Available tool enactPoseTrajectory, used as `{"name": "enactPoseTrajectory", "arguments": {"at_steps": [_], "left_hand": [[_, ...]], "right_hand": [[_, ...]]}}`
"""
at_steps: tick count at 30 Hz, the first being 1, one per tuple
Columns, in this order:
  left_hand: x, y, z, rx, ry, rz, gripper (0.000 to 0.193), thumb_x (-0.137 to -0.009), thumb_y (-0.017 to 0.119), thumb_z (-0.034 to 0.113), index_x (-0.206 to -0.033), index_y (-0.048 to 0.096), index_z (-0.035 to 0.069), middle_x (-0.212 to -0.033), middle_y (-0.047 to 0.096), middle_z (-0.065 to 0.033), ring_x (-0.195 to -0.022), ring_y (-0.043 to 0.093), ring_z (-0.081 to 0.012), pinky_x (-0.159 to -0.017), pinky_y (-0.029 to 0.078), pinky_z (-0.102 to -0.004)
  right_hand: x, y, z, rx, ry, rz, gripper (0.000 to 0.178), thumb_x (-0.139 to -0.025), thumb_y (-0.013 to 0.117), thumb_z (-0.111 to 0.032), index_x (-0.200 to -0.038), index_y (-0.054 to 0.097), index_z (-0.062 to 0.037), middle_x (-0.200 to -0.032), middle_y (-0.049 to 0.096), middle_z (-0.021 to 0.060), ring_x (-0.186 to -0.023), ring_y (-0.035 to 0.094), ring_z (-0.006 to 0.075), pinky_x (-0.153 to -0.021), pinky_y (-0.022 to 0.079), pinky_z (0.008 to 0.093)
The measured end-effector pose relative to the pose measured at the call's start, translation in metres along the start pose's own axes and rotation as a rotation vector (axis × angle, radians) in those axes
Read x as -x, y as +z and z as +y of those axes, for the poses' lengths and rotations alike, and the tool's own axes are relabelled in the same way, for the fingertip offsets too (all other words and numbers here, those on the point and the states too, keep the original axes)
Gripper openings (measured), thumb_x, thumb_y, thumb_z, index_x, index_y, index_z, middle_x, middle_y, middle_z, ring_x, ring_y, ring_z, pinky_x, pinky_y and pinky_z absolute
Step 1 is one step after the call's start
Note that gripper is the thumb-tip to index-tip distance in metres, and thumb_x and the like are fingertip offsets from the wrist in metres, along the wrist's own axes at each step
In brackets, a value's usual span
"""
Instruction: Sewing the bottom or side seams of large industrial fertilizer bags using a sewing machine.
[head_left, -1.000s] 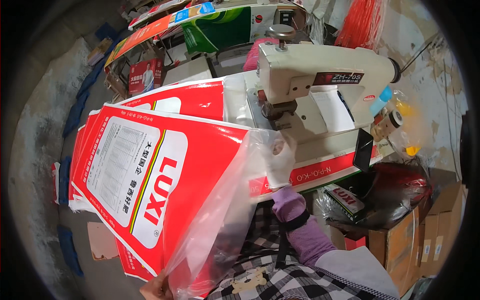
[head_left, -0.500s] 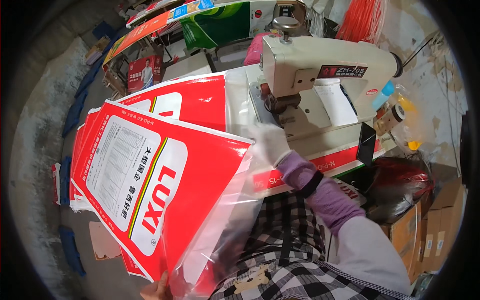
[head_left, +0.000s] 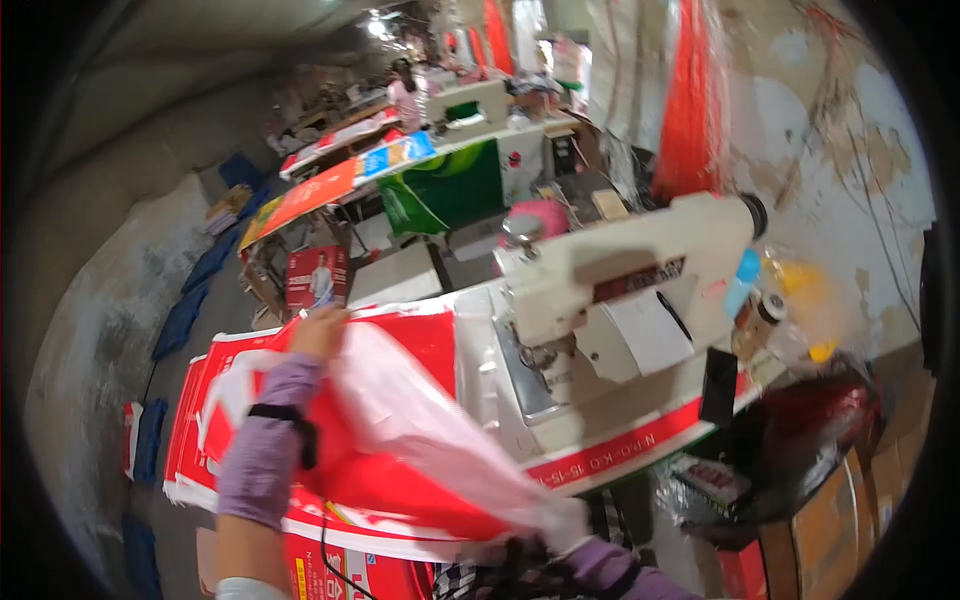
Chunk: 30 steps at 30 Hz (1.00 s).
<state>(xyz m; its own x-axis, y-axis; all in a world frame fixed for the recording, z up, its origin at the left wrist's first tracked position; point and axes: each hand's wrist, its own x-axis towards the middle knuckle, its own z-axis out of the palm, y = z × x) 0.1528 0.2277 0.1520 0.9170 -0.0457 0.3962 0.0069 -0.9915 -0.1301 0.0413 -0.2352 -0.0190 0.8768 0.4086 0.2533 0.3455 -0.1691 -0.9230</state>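
A red-and-white printed plastic sack (head_left: 430,490) is stretched slantwise, smeared by motion, its pale whitish part (head_left: 410,390) running between my hands. My left hand (head_left: 318,335), bare with a purple sleeve, reaches to the far side and is closed on the sack's edge. Close to my body, my right hand (head_left: 562,522) in a white glove is closed on the sack's near corner. Beneath lies a pile of similar red sacks (head_left: 195,420). Right of the pile stands a cream sewing machine (head_left: 560,270); neither hand touches it.
On the machine lie white paper (head_left: 648,335) and a pen. A dark phone (head_left: 718,385) and a thread cone (head_left: 765,315) are at the right. Cardboard boxes (head_left: 830,520) stand lower right. Farther back are a long table with a green sheet (head_left: 440,190) and a person (head_left: 405,100).
My view has tilted up. My left hand has gone from the near edge to the sack's far side; my right hand has come back from the machine toward my body, turning the sack.
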Motion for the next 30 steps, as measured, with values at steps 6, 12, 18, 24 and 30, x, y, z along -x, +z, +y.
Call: {"name": "enactPoseTrajectory", "arguments": {"at_steps": [6, 12, 18, 24, 30], "left_hand": [[-0.056, 0.130, 0.160, 0.538, 0.248, -0.288, 0.028, -0.072, 0.057, -0.001, -0.091, 0.072, 0.011, -0.078, 0.067, -0.0130, -0.072, 0.066, -0.0286, -0.067, 0.052, -0.0352], [-0.070, 0.184, 0.189, 0.707, 0.255, -0.310, 0.032, -0.062, 0.060, -0.005, -0.085, 0.073, 0.013, -0.078, 0.068, -0.0097, -0.069, 0.067, -0.0258, -0.061, 0.054, -0.0332], [-0.045, 0.160, 0.181, 0.518, 0.506, -0.086, 0.039, -0.069, 0.059, -0.003, -0.096, 0.073, 0.021, -0.097, 0.068, -0.0075, -0.078, 0.067, -0.0269, -0.067, 0.055, -0.0367], [-0.049, 0.153, 0.171, 0.513, 0.639, -0.379, 0.048, -0.069, 0.065, -0.005, -0.107, 0.069, 0.023, -0.102, 0.066, -0.0078, -0.097, 0.062, -0.0282, -0.080, 0.052, -0.0384], [-0.072, 0.115, 0.232, 0.087, 0.240, -0.257, 0.028, -0.077, 0.062, 0.009, -0.105, 0.067, 0.009, -0.106, 0.065, -0.0120, -0.100, 0.061, -0.0302, -0.093, 0.044, -0.0433]], "right_hand": [[0.088, -0.087, 0.031, 0.057, 0.409, 0.127, 0.039, -0.091, 0.053, -0.017, -0.126, 0.054, -0.0011, -0.108, 0.063, 0.0232, -0.100, 0.066, 0.0241, -0.085, 0.048, 0.0317], [0.117, -0.112, 0.042, 0.554, 0.071, -0.034, 0.039, -0.078, 0.060, -0.010, -0.117, 0.066, -0.0170, -0.068, 0.062, 0.0093, -0.052, 0.057, 0.0297, -0.049, 0.045, 0.0404], [0.113, -0.093, 0.083, -0.211, 0.569, -0.126, 0.031, -0.093, 0.051, -0.007, -0.122, 0.059, -0.0006, -0.116, 0.065, 0.0142, -0.106, 0.061, 0.0174, -0.093, 0.047, 0.0287], [0.135, -0.117, 0.031, -0.205, 0.677, -0.146, 0.025, -0.094, 0.052, -0.018, -0.112, 0.068, -0.0096, -0.101, 0.070, 0.0126, -0.093, 0.068, 0.0170, -0.084, 0.050, 0.0268], [0.106, -0.067, 0.054, -0.061, 0.432, -0.079, 0.033, -0.091, 0.050, -0.017, -0.122, 0.062, -0.0192, -0.089, 0.066, 0.0191, -0.078, 0.067, 0.0303, -0.070, 0.053, 0.0361]]}}
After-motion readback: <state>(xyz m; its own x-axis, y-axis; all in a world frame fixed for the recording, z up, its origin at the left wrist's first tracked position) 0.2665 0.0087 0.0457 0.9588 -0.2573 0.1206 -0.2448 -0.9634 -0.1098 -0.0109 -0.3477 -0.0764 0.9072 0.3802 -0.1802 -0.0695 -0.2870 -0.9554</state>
